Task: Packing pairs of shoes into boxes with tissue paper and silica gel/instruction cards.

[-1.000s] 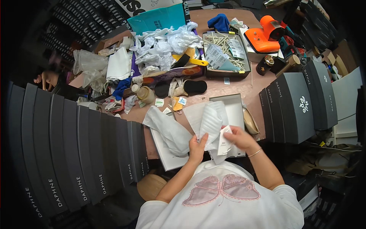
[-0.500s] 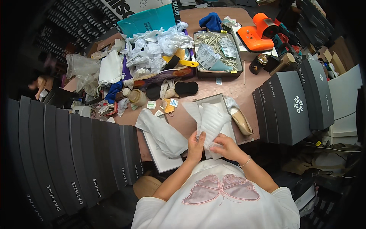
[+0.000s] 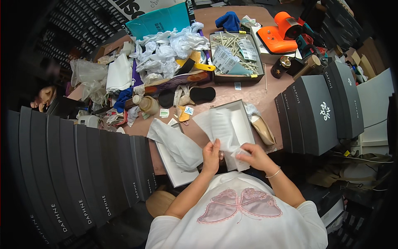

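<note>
Both hands work at a thin white foam wrapping sheet [image 3: 215, 124] in front of my chest. My left hand [image 3: 211, 157] is closed on its left lower edge, thumb on top. A corner of the sheet is pinched in my right hand [image 3: 258, 159], fingers bent. Something small and shiny shows between the hands, too little to name. Behind the sheet lies an open grey-white shoebox [image 3: 243, 118]. Beside it on the right rests a beige pump [image 3: 262, 129], its upper end near crumpled white wrapping. To the left, another white wrapping sheet [image 3: 176, 145] lies across a white box part [image 3: 181, 177].
Dark grey shoeboxes [image 3: 95, 166] stand in a row at left, and more shoeboxes [image 3: 311, 116] at right. Farther back are a box of crumpled white paper [image 3: 170, 50], a box of thin sticks [image 3: 232, 41], an orange device [image 3: 282, 35], a bottle [image 3: 146, 105] and black pads [image 3: 202, 95].
The sheet has been opened out wider and leans farther left. My right hand has moved slightly right, pulling its corner away from my left hand.
</note>
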Motion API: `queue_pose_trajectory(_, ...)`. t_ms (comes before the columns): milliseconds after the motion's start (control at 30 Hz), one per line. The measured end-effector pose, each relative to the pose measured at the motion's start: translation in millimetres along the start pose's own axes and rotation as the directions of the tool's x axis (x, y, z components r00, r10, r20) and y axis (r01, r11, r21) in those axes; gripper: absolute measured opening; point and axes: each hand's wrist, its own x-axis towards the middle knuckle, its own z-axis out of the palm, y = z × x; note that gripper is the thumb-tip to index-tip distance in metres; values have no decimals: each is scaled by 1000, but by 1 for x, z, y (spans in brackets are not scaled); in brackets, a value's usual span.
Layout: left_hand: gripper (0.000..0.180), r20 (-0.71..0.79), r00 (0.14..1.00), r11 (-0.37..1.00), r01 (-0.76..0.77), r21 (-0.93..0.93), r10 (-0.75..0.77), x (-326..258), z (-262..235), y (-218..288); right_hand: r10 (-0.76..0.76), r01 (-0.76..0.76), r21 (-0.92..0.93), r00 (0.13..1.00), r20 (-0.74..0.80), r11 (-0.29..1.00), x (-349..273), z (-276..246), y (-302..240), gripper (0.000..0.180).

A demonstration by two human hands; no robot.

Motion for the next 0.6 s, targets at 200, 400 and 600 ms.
queue_pose_trajectory(200, 35, -29, 997, 993, 72, -95, -75, -2, -24, 8, 208, -128, 184, 822, -531, 975, -22, -118, 65, 15)
queue_pose_trajectory(400, 34, 84, 996, 934, -65, 351, 37, 6, 3, 10, 156, -141, 70, 815, -558, 988, -26, -110, 53, 17)
queue_pose_trajectory(600, 18, -6, 991, 981, 132, 139, -132, 14, -33, 14, -457, -43, -549, 502, -734, 834, -44, -106, -17, 14)
